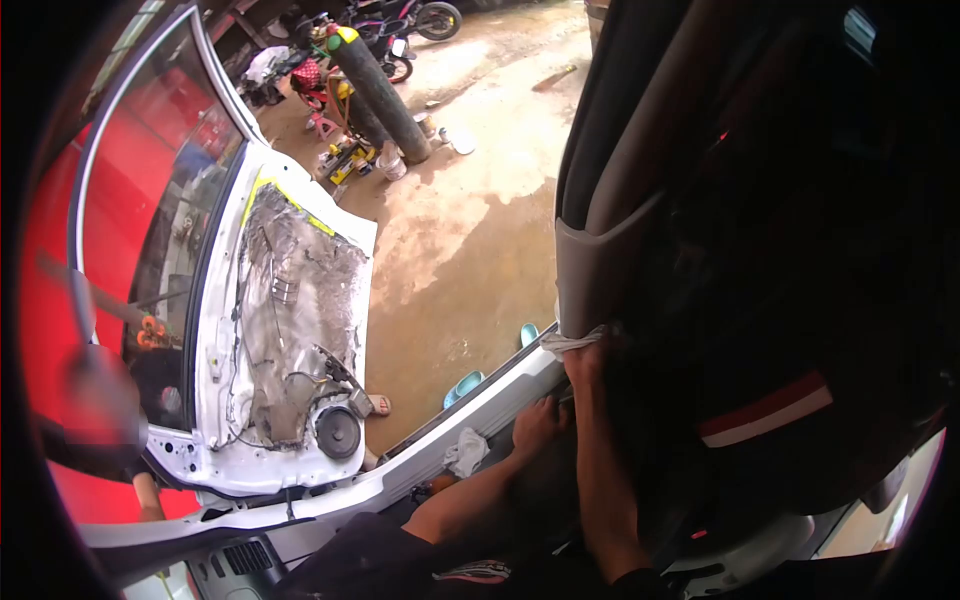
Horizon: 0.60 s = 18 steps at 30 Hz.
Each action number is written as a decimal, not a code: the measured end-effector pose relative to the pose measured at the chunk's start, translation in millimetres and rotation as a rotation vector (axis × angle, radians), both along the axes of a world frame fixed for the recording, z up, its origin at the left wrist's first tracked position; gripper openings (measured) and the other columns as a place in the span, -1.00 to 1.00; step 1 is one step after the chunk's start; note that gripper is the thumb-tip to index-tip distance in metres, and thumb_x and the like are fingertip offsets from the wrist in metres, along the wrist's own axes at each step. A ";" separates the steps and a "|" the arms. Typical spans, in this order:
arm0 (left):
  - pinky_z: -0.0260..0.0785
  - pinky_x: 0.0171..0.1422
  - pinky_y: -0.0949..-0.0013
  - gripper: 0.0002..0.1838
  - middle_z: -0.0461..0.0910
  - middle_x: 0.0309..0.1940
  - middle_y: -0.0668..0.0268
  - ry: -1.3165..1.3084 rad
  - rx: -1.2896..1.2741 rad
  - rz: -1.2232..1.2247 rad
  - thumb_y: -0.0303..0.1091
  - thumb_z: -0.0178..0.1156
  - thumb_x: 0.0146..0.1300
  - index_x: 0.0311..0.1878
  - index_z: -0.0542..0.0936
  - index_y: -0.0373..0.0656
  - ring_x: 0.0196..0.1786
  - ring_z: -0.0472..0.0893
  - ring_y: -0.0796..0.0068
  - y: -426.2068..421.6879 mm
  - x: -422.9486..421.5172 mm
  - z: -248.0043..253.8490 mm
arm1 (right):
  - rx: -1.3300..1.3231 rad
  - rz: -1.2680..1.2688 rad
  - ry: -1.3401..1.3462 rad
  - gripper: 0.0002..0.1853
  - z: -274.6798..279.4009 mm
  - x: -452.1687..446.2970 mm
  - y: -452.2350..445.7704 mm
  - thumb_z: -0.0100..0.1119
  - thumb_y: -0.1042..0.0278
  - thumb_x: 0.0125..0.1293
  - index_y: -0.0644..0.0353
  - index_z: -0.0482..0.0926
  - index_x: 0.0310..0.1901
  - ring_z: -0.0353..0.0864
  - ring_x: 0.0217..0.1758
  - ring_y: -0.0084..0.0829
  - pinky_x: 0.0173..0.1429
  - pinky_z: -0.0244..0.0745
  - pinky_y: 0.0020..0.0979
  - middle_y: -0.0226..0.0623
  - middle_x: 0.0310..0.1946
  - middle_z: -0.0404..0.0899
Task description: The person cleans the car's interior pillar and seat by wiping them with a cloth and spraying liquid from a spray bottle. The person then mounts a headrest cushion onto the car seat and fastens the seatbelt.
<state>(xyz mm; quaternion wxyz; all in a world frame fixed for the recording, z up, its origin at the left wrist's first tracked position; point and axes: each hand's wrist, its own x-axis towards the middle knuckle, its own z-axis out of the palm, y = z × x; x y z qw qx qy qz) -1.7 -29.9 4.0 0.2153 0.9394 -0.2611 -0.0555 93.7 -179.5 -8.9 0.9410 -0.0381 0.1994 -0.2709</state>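
Note:
My right hand (584,358) is closed on a whitish cloth (570,342). It presses the cloth against the lower end of the grey-beige pillar trim (590,270), just above the door sill. Lower and to the left, my left hand (540,424) rests by the inner side of the white sill (500,392), fingers curled against something dark that I cannot make out. A crumpled white cloth (465,452) lies beside the sill, near my left forearm.
The white car door (225,330) stands open at left, its inner panel bare, with a round speaker (338,432). Another person's foot (379,404) and arm (148,496) show near it. Teal slippers (463,388) lie outside. Beyond stand gas cylinders (385,100) and a motorcycle (400,40).

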 end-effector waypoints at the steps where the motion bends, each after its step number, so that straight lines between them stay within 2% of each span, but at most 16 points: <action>1: 0.54 -0.20 -0.03 -0.71 0.68 -0.33 0.05 0.003 -0.012 0.003 -0.11 0.13 0.35 -0.17 0.56 -0.16 -0.26 0.69 -0.01 0.7 -2.7 4.3 | 0.036 0.050 -0.012 -0.37 25.5 -8.1 -3.1 -0.18 -0.19 0.57 0.08 0.31 0.46 0.29 0.51 -0.21 0.61 0.06 0.03 -0.27 0.46 0.35; 3: 0.54 -0.20 -0.03 -0.70 0.68 -0.35 0.05 -0.008 -0.039 0.008 -0.10 0.12 0.35 -0.17 0.56 -0.16 -0.27 0.69 -0.03 2.1 -3.3 0.1 | 0.043 0.095 -0.054 -0.36 35.1 -11.4 -4.6 -0.19 -0.21 0.57 0.06 0.31 0.46 0.28 0.52 -0.21 0.61 0.05 0.04 -0.28 0.47 0.33; 5: 0.54 -0.20 -0.05 -0.70 0.67 -0.36 0.04 0.004 -0.024 0.011 -0.08 0.12 0.36 -0.17 0.56 -0.16 -0.28 0.69 -0.03 2.6 -2.7 -7.5 | -0.025 0.086 -0.113 -0.35 17.3 -5.4 -7.4 -0.18 -0.23 0.56 0.05 0.32 0.46 0.27 0.52 -0.21 0.62 0.04 0.04 -0.29 0.48 0.32; 11: 0.54 -0.17 -0.09 -0.65 0.69 -0.31 -0.01 0.051 0.024 0.009 -0.04 0.09 0.39 -0.11 0.57 -0.17 -0.24 0.69 -0.09 4.1 1.4 -13.0 | -0.082 0.035 0.050 -0.32 -12.9 9.0 -13.1 -0.13 -0.29 0.51 0.09 0.36 0.41 0.35 0.46 -0.20 0.58 0.16 -0.06 -0.27 0.40 0.40; 14: 0.55 -0.18 0.00 -0.61 0.71 -0.34 0.06 0.217 0.066 0.011 -0.02 0.10 0.42 -0.15 0.61 -0.21 -0.25 0.72 0.05 9.9 4.4 -7.0 | -0.122 0.006 0.085 -0.36 -26.6 11.1 -11.8 -0.14 -0.23 0.53 0.11 0.39 0.37 0.40 0.42 -0.19 0.52 0.27 -0.10 -0.28 0.37 0.42; 17: 0.53 -0.34 0.19 -0.60 0.71 -0.44 0.16 0.647 -0.763 0.221 -0.04 0.15 0.43 -0.25 0.65 -0.24 -0.40 0.72 0.28 39.9 41.9 -30.8 | -0.168 0.001 0.311 -0.41 -17.3 8.6 -13.2 -0.16 -0.17 0.54 0.11 0.41 0.35 0.45 0.37 -0.19 0.47 0.34 -0.12 -0.27 0.33 0.46; 18: 0.45 -0.44 0.31 -0.63 0.62 -0.55 0.25 0.630 -0.828 0.410 -0.06 0.17 0.44 -0.20 0.67 -0.24 -0.52 0.63 0.40 48.3 50.6 -9.4 | -0.132 -0.008 0.264 -0.44 -16.8 10.4 -15.5 -0.15 -0.11 0.56 0.13 0.41 0.35 0.48 0.33 -0.22 0.44 0.37 -0.14 -0.28 0.30 0.48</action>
